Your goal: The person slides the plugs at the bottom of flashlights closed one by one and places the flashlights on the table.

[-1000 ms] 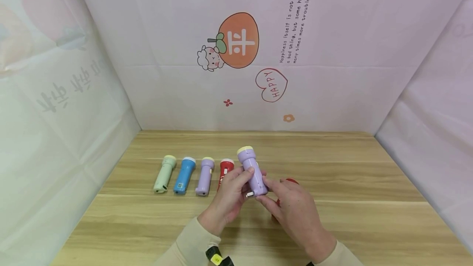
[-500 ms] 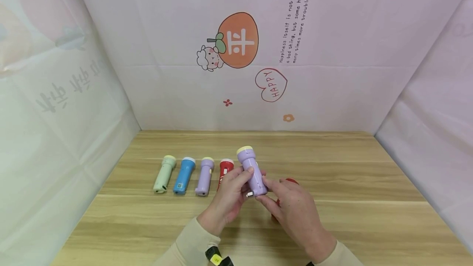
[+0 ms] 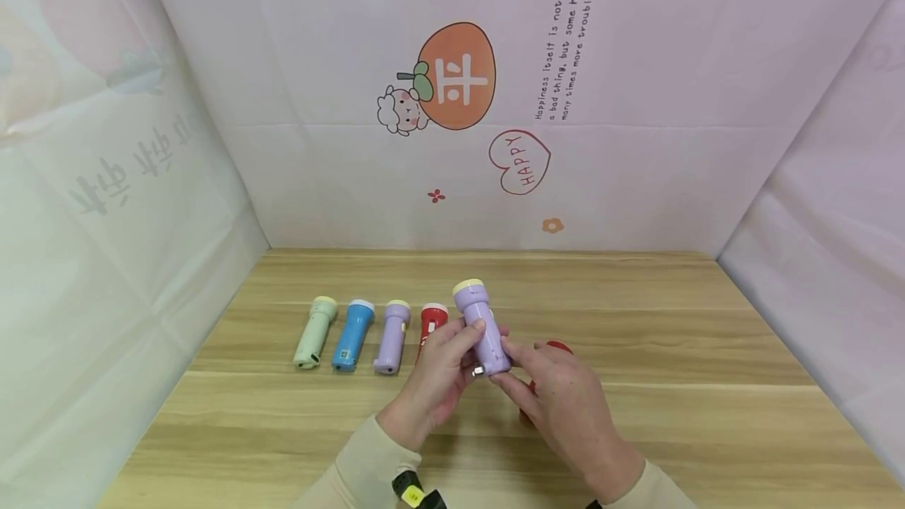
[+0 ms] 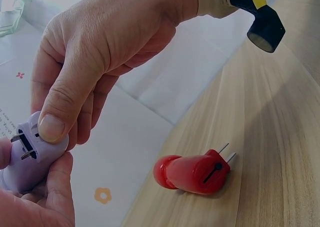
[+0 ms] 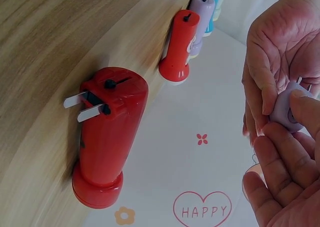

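A purple flashlight (image 3: 474, 297) with a cream lens rim is held tilted over the table. My left hand (image 3: 440, 371) grips its body, the thumb lying along the barrel. My right hand (image 3: 566, 395) pinches its tail end between thumb and forefinger. Metal plug prongs (image 4: 24, 146) stick out beside the tail, and my right thumb (image 4: 52, 127) presses next to them in the left wrist view. Below the right hand, mostly covered by it in the head view, lies a red flashlight (image 5: 112, 132) with its two flat prongs out.
Left of my hands, a pale green flashlight (image 3: 314, 334), a blue one (image 3: 353, 336), a second purple one (image 3: 392, 338) and another red one (image 3: 433, 316) lie in a row on the wooden table (image 3: 672, 320). Printed white cloth (image 3: 608, 179) walls the back and sides.
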Demonstrator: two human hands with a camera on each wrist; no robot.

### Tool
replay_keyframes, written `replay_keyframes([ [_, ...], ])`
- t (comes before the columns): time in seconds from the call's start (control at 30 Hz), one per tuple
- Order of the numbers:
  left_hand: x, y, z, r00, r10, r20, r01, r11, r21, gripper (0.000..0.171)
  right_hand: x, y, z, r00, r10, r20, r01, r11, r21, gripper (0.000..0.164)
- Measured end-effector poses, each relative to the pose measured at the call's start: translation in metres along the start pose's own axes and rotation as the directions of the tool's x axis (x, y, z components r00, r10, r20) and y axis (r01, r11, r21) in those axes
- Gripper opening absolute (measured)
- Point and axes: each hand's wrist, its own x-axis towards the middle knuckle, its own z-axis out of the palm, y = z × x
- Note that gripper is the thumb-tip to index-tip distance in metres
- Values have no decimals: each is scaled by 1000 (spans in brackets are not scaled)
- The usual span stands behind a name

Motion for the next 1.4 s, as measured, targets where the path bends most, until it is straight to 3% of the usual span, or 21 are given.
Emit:
replay_keyframes([
  [1.4, -2, 1, -3, 1000, -3, 5, 3, 1000, -9, 52, 2, -2, -2, 999, 0, 40, -1, 1000, 8, 49],
])
